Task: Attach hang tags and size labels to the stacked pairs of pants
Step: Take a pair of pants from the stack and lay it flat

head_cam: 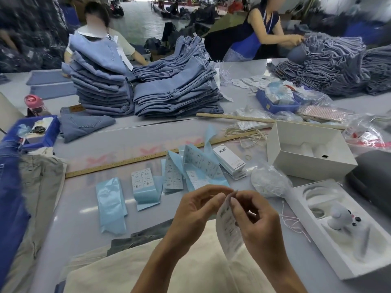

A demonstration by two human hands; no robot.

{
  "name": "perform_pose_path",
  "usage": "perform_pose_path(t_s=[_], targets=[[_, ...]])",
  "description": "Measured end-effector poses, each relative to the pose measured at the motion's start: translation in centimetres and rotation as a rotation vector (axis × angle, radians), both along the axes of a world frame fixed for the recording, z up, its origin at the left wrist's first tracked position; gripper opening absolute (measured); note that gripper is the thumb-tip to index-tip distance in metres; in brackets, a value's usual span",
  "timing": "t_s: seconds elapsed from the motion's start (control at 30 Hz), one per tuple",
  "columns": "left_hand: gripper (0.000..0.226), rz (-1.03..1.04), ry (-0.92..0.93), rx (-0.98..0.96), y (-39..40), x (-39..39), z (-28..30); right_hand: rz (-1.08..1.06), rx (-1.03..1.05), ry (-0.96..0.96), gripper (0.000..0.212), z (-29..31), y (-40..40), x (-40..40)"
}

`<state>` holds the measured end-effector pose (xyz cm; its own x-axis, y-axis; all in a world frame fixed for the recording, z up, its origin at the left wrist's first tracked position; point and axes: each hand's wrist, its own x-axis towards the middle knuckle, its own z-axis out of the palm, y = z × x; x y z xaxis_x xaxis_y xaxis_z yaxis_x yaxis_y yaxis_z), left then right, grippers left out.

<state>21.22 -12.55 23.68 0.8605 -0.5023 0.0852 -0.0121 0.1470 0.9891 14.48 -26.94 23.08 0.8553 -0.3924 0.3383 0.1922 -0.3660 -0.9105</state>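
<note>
The left hand (196,210) and right hand (256,216) are pinching the top of a hang tag (229,231) above cream pants (169,269) at the table's near edge, fingertips together; threading is demanding a steady, taut grip.

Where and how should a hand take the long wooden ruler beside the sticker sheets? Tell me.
Grip the wooden ruler near its bare middle, coming down from above, fingers across its narrow width. It lies flat on the table, so only the long edges offer purchase. Its right stretch runs under a blue strip and by the sticker sheets.
</note>
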Motion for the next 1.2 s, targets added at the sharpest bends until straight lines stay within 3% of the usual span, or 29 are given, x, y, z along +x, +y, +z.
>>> perform_pose_path(t_s=[0.3, 0.43, 0.57, 0.63, 0.73, 0.93, 1.0, 1.13, 1.2], targets=[[0.016, 0.223, 0.044, -0.111, -1.8, -1.8, -0.8, -0.075, 0.122, 0.026, 0.009, 0.3, 0.5, -0.1], [0.025, 0.518, -0.393, 0.220, -2.4, -1.8, -0.7, -0.094, 0.035, 0.039, 0.013, 0.5, 0.2, -0.3], [0.030, 0.515, -0.844, 0.362, -2.6, -0.8, 1.9, -0.202, -0.172, -0.060, 0.029, 1.4, -1.2, -0.7], [0.033, 0.407, -0.880, 0.376, -3.3, -0.5, 3.2, -0.149, -0.265, -0.105, 0.027, 1.9, -1.9, -0.8], [0.035, 0.255, -0.843, 0.364, -4.6, -0.6, 4.1, -0.090, -0.182, -0.099, 0.020, 2.5, -2.4, -1.0], [0.029, 0.301, -1.043, 0.394, -5.6, -0.8, 2.7, -0.180, -0.172, -0.091, 0.018, 1.9, -3.6, -2.3], [0.026, 0.255, -0.968, 0.383, -6.0, -1.3, 1.9, -0.180, -0.158, -0.062, 0.014, 1.2, -4.2, -2.8], [0.020, 0.040, -0.479, 0.237, -6.4, -1.2, 0.4, -0.099, -0.091, 0.025, 0.019, 0.5, -5.7, -3.7], [0.009, 0.055, -0.387, 0.311, -6.2, -0.8, -0.9, -0.133, -0.119, 0.074, 0.024, 0.0, -6.4, -4.3]])
